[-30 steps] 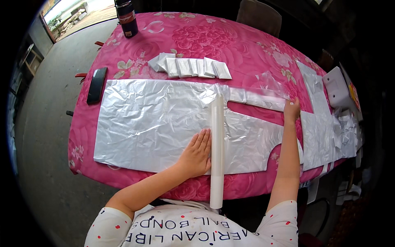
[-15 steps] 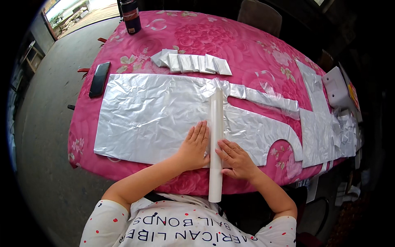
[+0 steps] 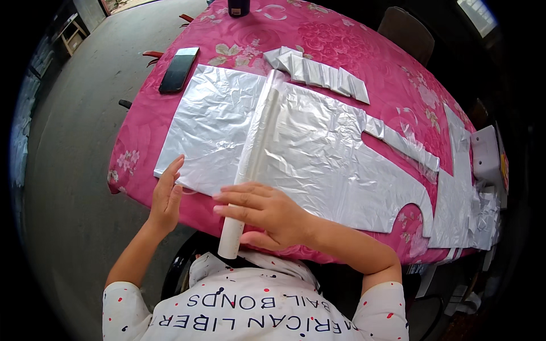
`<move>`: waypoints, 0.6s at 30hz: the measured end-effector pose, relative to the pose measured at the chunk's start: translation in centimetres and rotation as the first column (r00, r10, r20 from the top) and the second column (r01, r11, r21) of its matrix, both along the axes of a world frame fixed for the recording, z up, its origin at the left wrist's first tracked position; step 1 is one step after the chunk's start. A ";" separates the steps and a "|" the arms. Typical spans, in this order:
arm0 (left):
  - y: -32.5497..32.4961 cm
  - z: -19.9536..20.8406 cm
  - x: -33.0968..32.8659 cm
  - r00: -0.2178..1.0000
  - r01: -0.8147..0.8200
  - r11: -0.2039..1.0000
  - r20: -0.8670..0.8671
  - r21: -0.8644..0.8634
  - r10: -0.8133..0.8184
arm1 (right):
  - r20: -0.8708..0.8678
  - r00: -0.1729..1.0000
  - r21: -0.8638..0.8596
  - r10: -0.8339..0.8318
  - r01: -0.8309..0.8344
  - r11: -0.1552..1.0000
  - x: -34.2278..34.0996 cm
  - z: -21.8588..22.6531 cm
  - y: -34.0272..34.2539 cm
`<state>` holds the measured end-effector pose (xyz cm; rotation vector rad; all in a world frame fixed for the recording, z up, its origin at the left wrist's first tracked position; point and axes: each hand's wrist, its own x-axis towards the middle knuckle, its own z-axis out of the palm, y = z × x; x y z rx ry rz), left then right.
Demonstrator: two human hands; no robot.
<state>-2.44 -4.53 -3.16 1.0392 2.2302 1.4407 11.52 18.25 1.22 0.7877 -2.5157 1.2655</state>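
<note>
A long white roller tube lies across a flat, silvery plastic sheet with a curved cut-out and a strap, shaped like an apron. My right hand is over the tube's near end, fingers stretched out and not wrapped round it; whether the palm presses on it I cannot tell. My left hand is off the tube, held by the sheet's near left corner with the fingers extended and nothing in it. Beyond the sheet lies an overlapping row of small folded plastic packets.
A pink flowered cloth covers the table. On it are a black phone at the left and a dark container at the far edge. To the right lie more plastic sheets and a white box. A chair stands beyond.
The tube has rolled left over the sheet. My left hand has come off it and moved left, while my right hand has shifted over its near end. The whole view has shifted too.
</note>
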 end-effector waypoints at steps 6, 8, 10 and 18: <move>-4.7 -0.3 2.1 0.995 -0.032 0.999 0.093 -0.041 0.036 | -0.063 0.965 0.466 -0.255 0.254 0.848 -6.2 -5.1 2.5; -4.8 -0.4 2.6 0.991 -0.036 0.998 0.128 -0.047 0.041 | -0.085 0.973 0.501 -0.214 0.227 0.835 -9.3 -6.1 0.9; -4.8 -0.3 2.9 0.997 -0.054 0.990 0.052 -0.133 0.062 | -0.108 0.975 0.466 -0.195 0.223 0.856 -12.3 -6.8 -1.5; -3.9 -0.9 1.6 0.947 -0.312 0.831 -0.225 -0.461 0.231 | -0.115 0.811 0.203 -0.574 0.584 0.786 -17.6 -8.0 -9.6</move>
